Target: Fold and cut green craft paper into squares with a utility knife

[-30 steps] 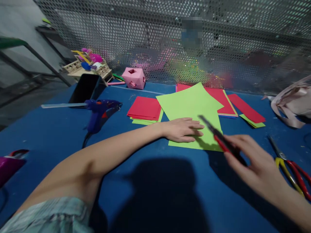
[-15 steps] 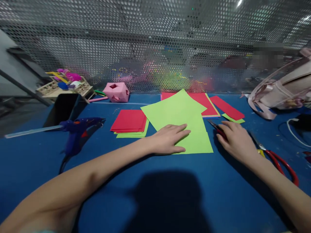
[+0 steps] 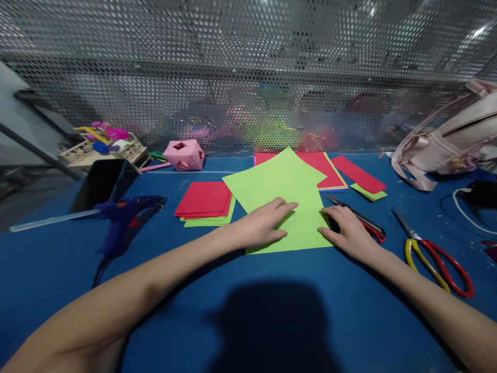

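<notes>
My left hand (image 3: 267,223) rests with its fingers spread on light green paper (image 3: 301,230). Behind it, another green sheet (image 3: 275,176) lies turned at an angle. At the right edge of the green paper is my right hand (image 3: 349,233), thumb and forefinger apart, fingertips at the edge. A craft knife (image 3: 361,215) with red on its handle lies just behind the right hand, partly hidden by it. Further right, scissors (image 3: 417,238) with one yellow and one red handle lie on the blue table (image 3: 186,326). Left of the sheets sits a pile of red and green paper squares (image 3: 204,199).
At left are a blue glue gun (image 3: 118,223) with a glue stick, a dark phone-like slab (image 3: 99,184) and a small wooden stand (image 3: 124,153). A pink folded paper shape (image 3: 184,155), red sheets (image 3: 330,173) and paper strips (image 3: 359,173) lie behind. A pale bag (image 3: 446,145) stands right.
My right hand has let go of the craft knife and moved left to the green paper's edge. My left hand stays on the paper, shifted slightly. The view has tilted a little.
</notes>
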Motion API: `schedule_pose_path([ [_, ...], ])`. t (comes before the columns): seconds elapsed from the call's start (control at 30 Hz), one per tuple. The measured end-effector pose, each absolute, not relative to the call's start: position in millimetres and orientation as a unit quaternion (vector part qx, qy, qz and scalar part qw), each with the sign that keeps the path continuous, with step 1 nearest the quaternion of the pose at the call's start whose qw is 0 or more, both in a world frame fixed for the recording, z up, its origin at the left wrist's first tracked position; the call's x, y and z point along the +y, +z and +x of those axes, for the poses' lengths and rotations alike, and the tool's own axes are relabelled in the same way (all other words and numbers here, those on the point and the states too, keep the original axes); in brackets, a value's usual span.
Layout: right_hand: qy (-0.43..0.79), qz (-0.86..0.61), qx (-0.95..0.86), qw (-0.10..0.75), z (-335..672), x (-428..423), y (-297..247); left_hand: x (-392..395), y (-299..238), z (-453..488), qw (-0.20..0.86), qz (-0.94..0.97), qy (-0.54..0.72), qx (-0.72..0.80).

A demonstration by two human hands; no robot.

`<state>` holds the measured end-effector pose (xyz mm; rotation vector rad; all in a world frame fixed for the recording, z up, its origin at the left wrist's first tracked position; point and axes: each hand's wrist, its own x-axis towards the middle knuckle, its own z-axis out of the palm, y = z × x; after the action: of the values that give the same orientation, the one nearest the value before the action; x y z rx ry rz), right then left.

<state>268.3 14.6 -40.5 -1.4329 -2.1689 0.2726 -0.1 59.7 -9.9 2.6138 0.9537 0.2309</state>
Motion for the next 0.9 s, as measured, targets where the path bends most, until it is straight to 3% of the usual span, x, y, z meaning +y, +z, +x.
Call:
schedule_pose_path([
  [0.27, 0.201, -0.584, -0.705, 0.348, 265, 8, -27, 63, 5, -7, 0.232, 0.899, 0.212, 0.304],
  [0.43, 0.224, -0.616, -0.655, 0.377, 290, 9, 15, 62, 0, -4, 0.088, 0.893, 0.316, 0.31],
  [0.53, 0.231, -0.688, -0.447, 0.523, 322, 31, 31, 61, -4, -2, 0.007, 0.874, 0.357, 0.329],
  [0.7, 0.262, -0.731, -0.322, 0.541, 368, 72, 21, 59, -13, 0, -0.005, 0.916, 0.268, 0.3],
  [0.9, 0.301, -0.747, -0.27, 0.528, 381, 90, 5, 50, -14, 4, 0.056, 0.955, 0.132, 0.26],
])
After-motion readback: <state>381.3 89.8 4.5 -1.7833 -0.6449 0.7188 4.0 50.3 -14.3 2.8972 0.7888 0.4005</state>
